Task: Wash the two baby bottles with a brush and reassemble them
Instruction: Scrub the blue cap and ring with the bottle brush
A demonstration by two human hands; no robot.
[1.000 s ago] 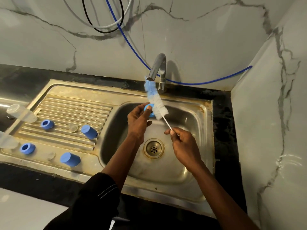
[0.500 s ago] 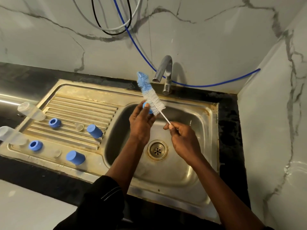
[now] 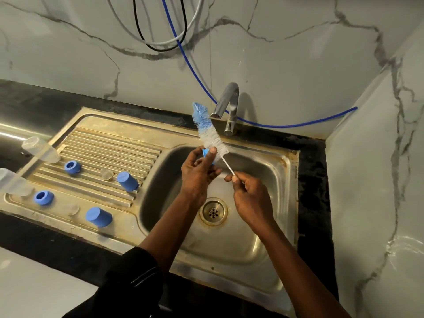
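Over the sink basin (image 3: pixel 263 244), my right hand (image 3: pixel 249 193) pinches the thin white handle of a bottle brush (image 3: pixel 210 131), whose white and blue bristles point up toward the tap (image 3: pixel 226 101). My left hand (image 3: pixel 198 173) holds a small blue part (image 3: pixel 206 153) against the lower bristles. On the ribbed drainboard (image 3: pixel 110 148) lie two clear bottles (image 3: pixel 41 149) (image 3: pixel 13 182), two blue rings (image 3: pixel 72 167) (image 3: pixel 43 197), two blue caps (image 3: pixel 127 181) (image 3: pixel 99 217) and two clear teats (image 3: pixel 106 174) (image 3: pixel 73 210).
A drain (image 3: pixel 213 211) sits in the middle of the basin. Blue, black and white hoses (image 3: pixel 183 53) hang on the marble wall behind. A marble side wall (image 3: pixel 376 180) closes the right. Dark countertop (image 3: pixel 34 99) surrounds the sink.
The brush has shifted left, from in front of the tap's spout to beside it. Both hands keep their hold on it over the basin.
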